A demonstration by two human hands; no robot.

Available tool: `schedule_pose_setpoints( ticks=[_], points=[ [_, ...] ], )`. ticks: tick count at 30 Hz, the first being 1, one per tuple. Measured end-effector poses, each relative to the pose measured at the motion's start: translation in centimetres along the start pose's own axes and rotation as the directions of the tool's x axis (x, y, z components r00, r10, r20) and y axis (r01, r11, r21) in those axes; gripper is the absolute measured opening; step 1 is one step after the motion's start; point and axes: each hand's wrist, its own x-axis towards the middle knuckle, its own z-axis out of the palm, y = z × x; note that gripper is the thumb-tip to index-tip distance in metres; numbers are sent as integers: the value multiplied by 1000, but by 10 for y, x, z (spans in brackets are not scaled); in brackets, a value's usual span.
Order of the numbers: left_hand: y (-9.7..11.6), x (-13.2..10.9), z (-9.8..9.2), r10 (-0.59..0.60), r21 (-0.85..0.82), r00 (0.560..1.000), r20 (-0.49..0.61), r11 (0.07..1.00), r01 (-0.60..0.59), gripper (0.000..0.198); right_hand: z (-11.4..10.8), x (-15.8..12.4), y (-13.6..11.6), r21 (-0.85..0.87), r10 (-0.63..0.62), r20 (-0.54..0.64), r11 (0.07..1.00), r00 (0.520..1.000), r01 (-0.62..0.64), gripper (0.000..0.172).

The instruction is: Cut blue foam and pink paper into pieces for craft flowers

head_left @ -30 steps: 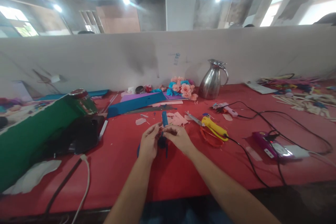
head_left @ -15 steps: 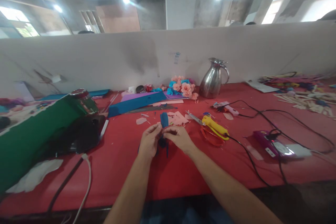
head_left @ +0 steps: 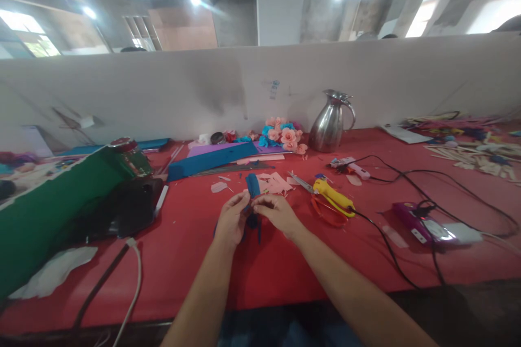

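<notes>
A small strip of blue crepe paper [head_left: 253, 185] stands up between my hands, over the middle of the red table. My left hand [head_left: 233, 217] pinches its lower end, the fingers pressed together. Close beside it, my right hand [head_left: 279, 213] is closed in a pinch at the same paper's lower edge; what exactly lies between its fingertips is too small to make out. Under the hands lie dark blue pieces [head_left: 253, 221], partly hidden. Pink paper scraps [head_left: 275, 182] are spread just behind the blue strip.
To the right lie scissors [head_left: 303, 182], a yellow glue gun [head_left: 334, 196] with its cable, and a purple power box [head_left: 424, 225]. Paper flowers [head_left: 285, 136] and a steel jug [head_left: 329, 123] stand at the back. A green board [head_left: 61, 211] leans at left.
The top of the blue strip has tilted slightly to the left. Both hands stay in almost the same place.
</notes>
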Motion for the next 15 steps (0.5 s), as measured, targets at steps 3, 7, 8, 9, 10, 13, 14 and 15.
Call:
schedule_pose_setpoints(
  ticks=[3,7,8,9,10,13,14,15],
  points=[
    [1,0,2,-11,-12,1000,-4,1000,10,27,0,1,-1,15,13,15,1000,1000,-13,9],
    [1,0,3,-21,-24,1000,0,999,21,29,0,1,-2,44,51,27,998,998,-52,9],
    [1,0,3,-22,-25,1000,2,999,22,29,0,1,-3,50,64,29,997,997,-66,10],
    [0,-1,3,-22,-25,1000,4,999,22,29,0,1,-4,54,81,29,995,996,-82,10],
    [0,-1,3,-20,-25,1000,8,999,20,28,0,0,-5,59,99,26,993,995,-101,10],
    [0,-2,4,-20,-14,1000,20,1000,20,27,-1,0,-7,86,141,25,986,990,-142,12],
    [0,-3,4,-21,-8,1000,19,1000,21,28,-2,0,-7,99,145,29,984,989,-148,12],
    [1,-3,4,-23,0,1000,15,1000,23,28,-3,0,-6,111,148,35,982,988,-151,13]
  ],
)
